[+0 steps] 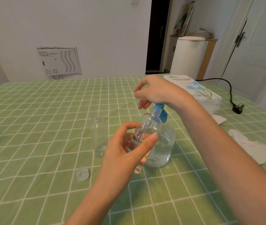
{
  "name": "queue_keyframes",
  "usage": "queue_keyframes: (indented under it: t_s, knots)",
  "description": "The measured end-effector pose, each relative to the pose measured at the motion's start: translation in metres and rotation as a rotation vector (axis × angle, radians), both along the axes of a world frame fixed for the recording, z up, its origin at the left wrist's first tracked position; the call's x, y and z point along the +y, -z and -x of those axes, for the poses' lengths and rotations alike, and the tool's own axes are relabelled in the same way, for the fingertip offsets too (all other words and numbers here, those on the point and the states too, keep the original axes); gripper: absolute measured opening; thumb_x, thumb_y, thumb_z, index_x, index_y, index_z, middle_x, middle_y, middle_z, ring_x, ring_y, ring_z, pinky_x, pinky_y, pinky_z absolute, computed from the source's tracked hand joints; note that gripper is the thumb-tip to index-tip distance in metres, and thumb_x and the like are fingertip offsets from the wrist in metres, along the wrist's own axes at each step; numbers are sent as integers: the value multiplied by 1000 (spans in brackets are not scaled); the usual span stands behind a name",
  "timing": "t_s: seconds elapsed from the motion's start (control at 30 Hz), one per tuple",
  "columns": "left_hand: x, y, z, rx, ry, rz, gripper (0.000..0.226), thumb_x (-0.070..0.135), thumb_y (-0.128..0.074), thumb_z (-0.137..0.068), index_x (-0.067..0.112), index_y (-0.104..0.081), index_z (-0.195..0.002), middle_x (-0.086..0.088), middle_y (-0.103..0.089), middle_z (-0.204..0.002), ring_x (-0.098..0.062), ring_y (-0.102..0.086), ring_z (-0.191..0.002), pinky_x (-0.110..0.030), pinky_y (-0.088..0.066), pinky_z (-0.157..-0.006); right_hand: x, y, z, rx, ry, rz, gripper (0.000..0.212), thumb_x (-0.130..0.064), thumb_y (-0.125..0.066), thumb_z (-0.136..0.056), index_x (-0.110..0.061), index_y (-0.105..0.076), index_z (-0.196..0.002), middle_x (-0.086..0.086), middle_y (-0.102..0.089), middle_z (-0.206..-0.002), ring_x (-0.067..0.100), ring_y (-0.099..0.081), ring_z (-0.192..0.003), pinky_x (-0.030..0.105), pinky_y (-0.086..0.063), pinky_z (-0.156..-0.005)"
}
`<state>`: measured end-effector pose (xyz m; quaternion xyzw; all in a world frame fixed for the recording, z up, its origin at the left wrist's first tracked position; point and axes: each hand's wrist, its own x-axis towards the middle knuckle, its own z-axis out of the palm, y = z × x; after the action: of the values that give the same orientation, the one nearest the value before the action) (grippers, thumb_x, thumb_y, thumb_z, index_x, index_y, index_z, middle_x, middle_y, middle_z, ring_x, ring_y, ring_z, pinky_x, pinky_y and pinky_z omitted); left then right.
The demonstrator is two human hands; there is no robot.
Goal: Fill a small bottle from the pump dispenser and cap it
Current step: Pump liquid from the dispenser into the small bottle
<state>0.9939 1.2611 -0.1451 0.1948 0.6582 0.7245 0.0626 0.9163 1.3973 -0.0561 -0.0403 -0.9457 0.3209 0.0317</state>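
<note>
Left hand (pixel 127 143) pinches small clear bottle (pixel 146 125) between thumb and fingers, tilted, mouth at the blue pump spout (pixel 159 107).
Green checked tablecloth (pixel 47 111); tissue box (pixel 198 91) far right; pump dispenser (pixel 164 143) behind the bottle, right hand (pixel 155 93) on its head, fingers loosely curled, holding nothing; second open bottle (pixel 99 135) left; clear cap (pixel 82 173) in front.

We read "TISSUE PAPER" in capitals on top of the white tissue box (pixel 194 90) at the far right of the table, beside its blue flower print. The small green mark above those words and the fine print lower on the box are too small for us to read. The stickers on the white wall panel (pixel 59 61) are too blurred as well.
</note>
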Motion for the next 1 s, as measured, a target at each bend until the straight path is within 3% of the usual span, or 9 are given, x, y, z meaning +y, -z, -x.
queue_keyframes:
  t_s: [0.1, 0.2, 0.4, 0.6, 0.7, 0.77, 1.0]
  knots:
    - [0, 1, 0, 4, 4, 5, 26, 41, -72, -66, 34, -63, -90, 7, -68, -70, -15, -61, -64, -18, -45, -52, -1, 2, 0, -27, -8, -8, 21, -14, -53, -91, -6, -62, -109, 1, -71, -70, 28, -69, -96, 42, -51, -94]
    - [1, 1, 1, 4, 0, 3, 27, 39, -72, -66, 31, -63, -91, 7, -68, -69, -17, -60, -64, -20, -46, -50, -1, 3, 0, -52, -5, -13, 33, -13, -53, -91, 5, -60, -117, 7, -74, -78, 33, -69, -95, 47, -49, -96]
    - [0, 4, 0, -10, 12, 5, 26, 39, -72, -66, 30, -64, -89, 3, -68, -69, -15, -59, -59, -18, -45, -50, 1, 11, 4, -87, 18, -19, 36, -17, -56, -90, 6, -60, -118, 23, -69, -108, 39, -62, -109, 48, -47, -99]
    - [0, 5, 1, -22, 19, -4, 27, 38, -73, -66, 30, -64, -90, 3, -68, -70, -12, -57, -58, -17, -44, -50, 1, 12, 1, -84, 11, -3, 27, -17, -56, -91, 0, -64, -110, 14, -75, -91, 36, -66, -103, 48, -51, -95]
    - [0, 4, 1, -7, 15, 0, 26, 39, -72, -66, 33, -63, -90, 5, -69, -71, -14, -60, -62, -18, -46, -52, 1, 4, 0, -47, 14, -20, 25, -18, -54, -91, -4, -63, -109, 4, -74, -77, 27, -69, -96, 41, -52, -92]
    - [0, 3, 1, 5, 10, 2, 26, 40, -72, -67, 33, -63, -90, 5, -69, -72, -15, -62, -64, -19, -47, -53, 0, 0, -1, -23, 21, -34, 28, -20, -54, -91, -4, -62, -112, 4, -74, -79, 25, -70, -94, 37, -54, -88]
    - [1, 2, 1, 2, 10, -6, 26, 38, -72, -66, 31, -63, -90, 6, -68, -70, -17, -61, -64, -19, -46, -50, 0, 3, -1, -44, 15, -4, 36, -17, -52, -91, 4, -59, -119, 8, -75, -82, 33, -67, -102, 45, -51, -94]
